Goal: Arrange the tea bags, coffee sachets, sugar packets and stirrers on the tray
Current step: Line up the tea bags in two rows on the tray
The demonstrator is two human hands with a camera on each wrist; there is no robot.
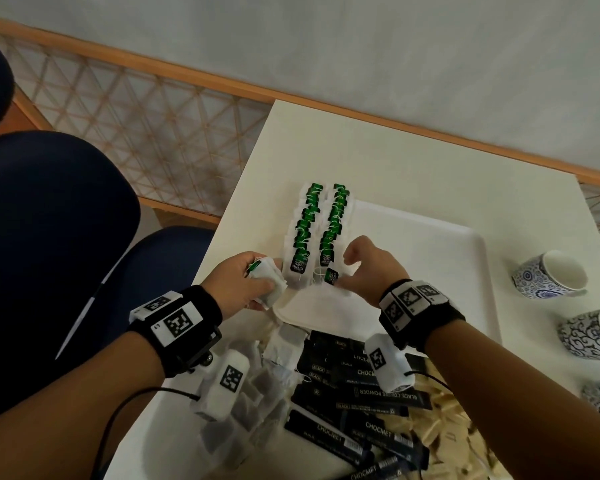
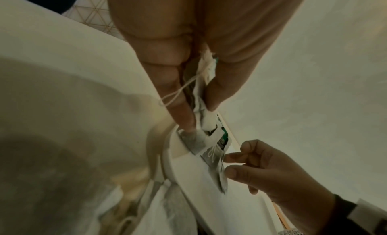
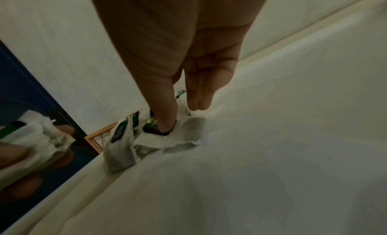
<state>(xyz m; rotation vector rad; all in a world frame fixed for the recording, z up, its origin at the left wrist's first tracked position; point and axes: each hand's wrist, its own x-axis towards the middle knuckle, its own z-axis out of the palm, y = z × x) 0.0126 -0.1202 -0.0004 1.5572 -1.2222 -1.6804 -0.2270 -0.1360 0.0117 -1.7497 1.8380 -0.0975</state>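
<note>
Two rows of green-tagged tea bags (image 1: 305, 230) lie overlapped along the left edge of the white tray (image 1: 430, 237). My left hand (image 1: 253, 282) hovers by the tray's near left corner and grips a small bundle of tea bags (image 1: 269, 285); in the left wrist view the bundle (image 2: 204, 83) sits between thumb and fingers. My right hand (image 1: 347, 268) is at the near end of the right row and pinches one tea bag (image 1: 331, 276) down onto the tray. In the right wrist view the thumb presses on that tea bag (image 3: 184, 136).
Black coffee sachets (image 1: 361, 393) lie heaped at the near edge, with loose tea bags (image 1: 257, 393) to their left and a pale beige heap of sticks or packets (image 1: 440, 420) to their right. Blue-patterned cups (image 1: 551, 275) stand right of the tray. Blue chairs flank the table's left.
</note>
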